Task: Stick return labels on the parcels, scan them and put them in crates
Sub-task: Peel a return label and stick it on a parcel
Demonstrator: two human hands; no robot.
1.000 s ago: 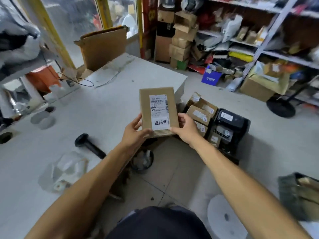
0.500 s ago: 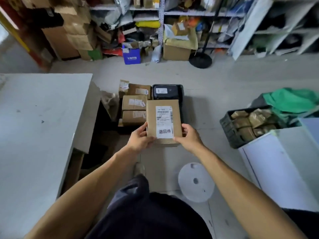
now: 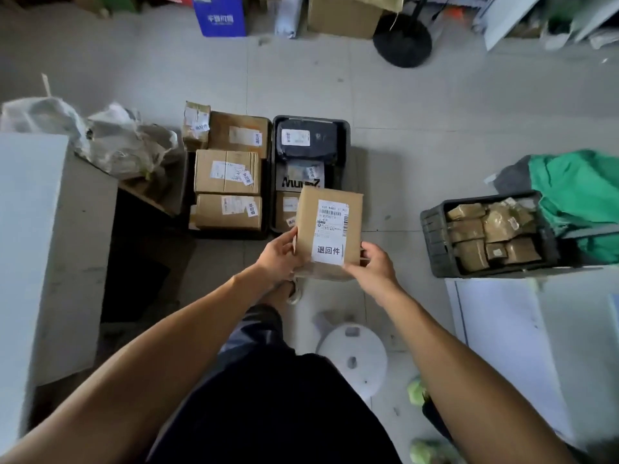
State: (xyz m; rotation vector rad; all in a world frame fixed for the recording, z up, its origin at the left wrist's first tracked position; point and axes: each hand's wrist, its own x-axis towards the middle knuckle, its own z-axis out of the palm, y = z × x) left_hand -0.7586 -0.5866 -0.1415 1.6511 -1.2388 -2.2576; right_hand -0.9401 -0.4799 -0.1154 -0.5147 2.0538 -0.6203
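While half a second ago the grey desk (image 3: 30, 229) filled the left of the view and the crates lay well ahead, the person has now swung fully round, so that the floor crates sit directly beyond the hands. The left hand (image 3: 279, 256) and the right hand (image 3: 376, 267) each pinch a lower corner of the flat brown cardboard parcel (image 3: 330, 236), thumbs on its face and fingers curled behind, holding it tilted in the air above the near edge of the black plastic crate (image 3: 345, 152). A white shipping label and a white return sticker with black characters (image 3: 329, 251) already sit on the face of the parcel, so labelling looks done for this one; whether it has been scanned cannot be told from here. The black crate holds a black bagged parcel (image 3: 306, 139) at its far end and other labelled items nearer, while the neighbouring crate on its left (image 3: 187, 182) is packed with brown cardboard boxes (image 3: 227, 172). A further dark crate of small tan packets (image 3: 435, 242) stands well apart on the right, near green cloth (image 3: 582, 195). The turn suggests the step in hand is the drop into a crate, probably the black one's near end.
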